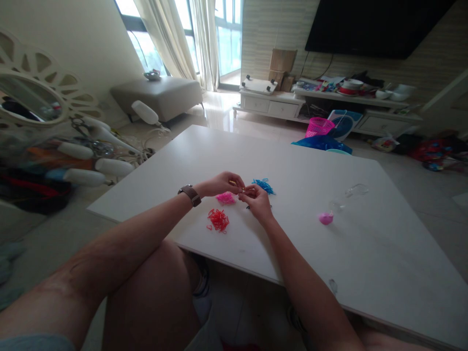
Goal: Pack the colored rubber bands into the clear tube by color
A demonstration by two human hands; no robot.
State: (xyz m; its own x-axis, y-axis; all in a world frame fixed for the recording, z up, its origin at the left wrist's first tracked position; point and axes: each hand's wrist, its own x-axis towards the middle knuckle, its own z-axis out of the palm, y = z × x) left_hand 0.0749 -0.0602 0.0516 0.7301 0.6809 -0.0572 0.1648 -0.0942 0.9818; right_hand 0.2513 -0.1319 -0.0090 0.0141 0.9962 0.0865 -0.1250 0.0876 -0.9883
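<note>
My left hand [227, 183] and my right hand [256, 200] meet above the white table [292, 175], fingertips pinched together. Whatever they hold between them is too small to make out. Beneath my left hand lies a pile of small pink bands [225, 197]. A pile of blue bands [263, 185] spreads just beyond my right hand. Closer to me is a heap of red bands [218, 221], with a few strays at its edge. Some dark bits [271, 206] show partly behind my right hand, mostly hidden by it. A brown-strapped watch [190, 195] is on my left wrist.
To the right on the table are a pink object [326, 218] and a clear plastic piece [356, 189]. A clear bit [332, 286] lies near the front edge. Beyond the table stand a pink basket [319, 127] and a blue bag [321, 143]. White lamp arms [115, 167] are at left.
</note>
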